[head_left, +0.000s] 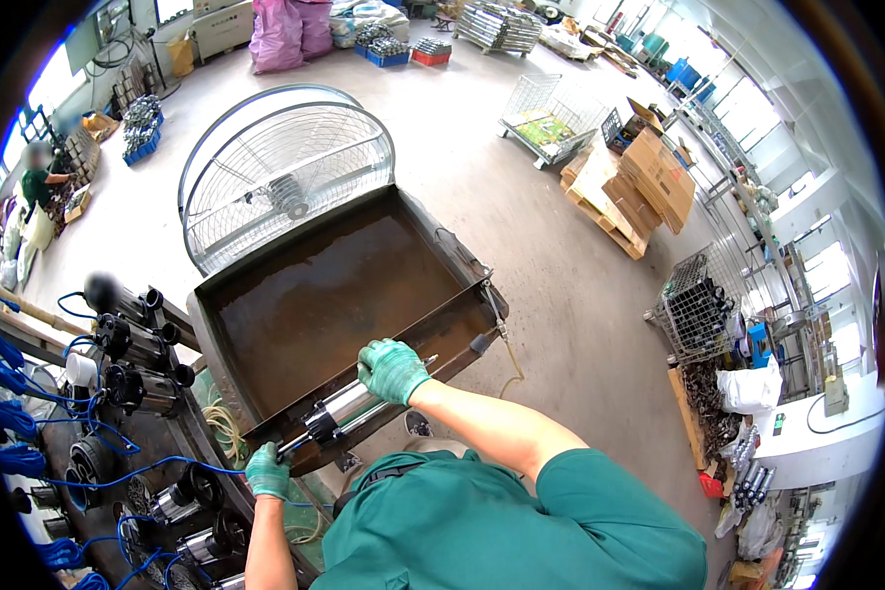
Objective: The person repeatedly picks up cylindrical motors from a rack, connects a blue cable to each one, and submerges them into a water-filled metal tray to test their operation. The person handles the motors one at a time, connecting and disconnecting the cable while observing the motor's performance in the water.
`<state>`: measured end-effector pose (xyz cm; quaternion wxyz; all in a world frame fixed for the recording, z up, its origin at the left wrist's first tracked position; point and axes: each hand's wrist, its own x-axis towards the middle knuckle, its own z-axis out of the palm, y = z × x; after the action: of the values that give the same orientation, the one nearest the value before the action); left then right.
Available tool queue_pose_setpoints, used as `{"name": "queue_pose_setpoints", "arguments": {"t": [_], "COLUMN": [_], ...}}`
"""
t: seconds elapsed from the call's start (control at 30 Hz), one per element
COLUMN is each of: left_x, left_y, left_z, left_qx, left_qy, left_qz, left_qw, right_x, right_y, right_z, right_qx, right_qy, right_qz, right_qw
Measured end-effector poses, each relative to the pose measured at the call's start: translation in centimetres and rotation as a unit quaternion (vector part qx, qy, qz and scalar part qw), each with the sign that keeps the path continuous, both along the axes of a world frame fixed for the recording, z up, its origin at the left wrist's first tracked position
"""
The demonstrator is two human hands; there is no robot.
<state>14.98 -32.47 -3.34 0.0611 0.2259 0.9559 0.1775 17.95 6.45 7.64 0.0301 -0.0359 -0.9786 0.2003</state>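
Observation:
A shiny steel pump (348, 405) with a black section at its lower left lies slanted across the near rim of a dark metal tank (206, 329). My right hand (391, 372), in a green glove, is closed round the upper right part of the pump. A thin rod end pokes out past that hand. At the pump's lower left end is my left hand (267, 472), also gloved in green, with its fingers closed. A blue cable (192, 459) runs into this hand from the left. The glove hides the exact grip. Murky brown water fills the tank.
A large round fan guard (287, 167) stands at the tank's far side. On the left, a bench holds several steel-and-black pumps (143, 388) and blue cable coils. Flattened cardboard (649, 177), a wire cart (551, 118) and a wire cage (698, 305) stand right. Another person (37, 182) sits far left.

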Motion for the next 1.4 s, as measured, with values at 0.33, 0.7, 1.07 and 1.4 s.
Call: {"name": "queue_pose_setpoints", "arguments": {"t": [0.33, 0.7, 1.07, 1.4], "left_x": [-1.9, -3.3, 0.1, -1.8], "left_y": [-1.7, -0.3, 0.8, 0.0], "left_z": [2.9, 3.0, 0.3, 2.7], "left_qx": [0.377, 0.144, 0.099, 0.402], "left_qy": [-0.62, -0.45, 0.021, -0.583], "left_qz": [0.204, 0.041, 0.005, 0.299], "left_qw": [0.657, 0.88, 0.995, 0.639], "right_x": [-0.2, -0.1, -0.2, -0.2], "right_y": [0.1, 0.1, -0.1, 0.1], "right_z": [0.3, 0.1, 0.3, -0.1], "right_qx": [-0.002, 0.002, -0.006, 0.0], "right_qy": [0.003, -0.008, 0.005, 0.033], "right_qz": [0.006, -0.001, -0.012, -0.002], "right_qw": [1.0, 1.0, 1.0, 0.999]}}
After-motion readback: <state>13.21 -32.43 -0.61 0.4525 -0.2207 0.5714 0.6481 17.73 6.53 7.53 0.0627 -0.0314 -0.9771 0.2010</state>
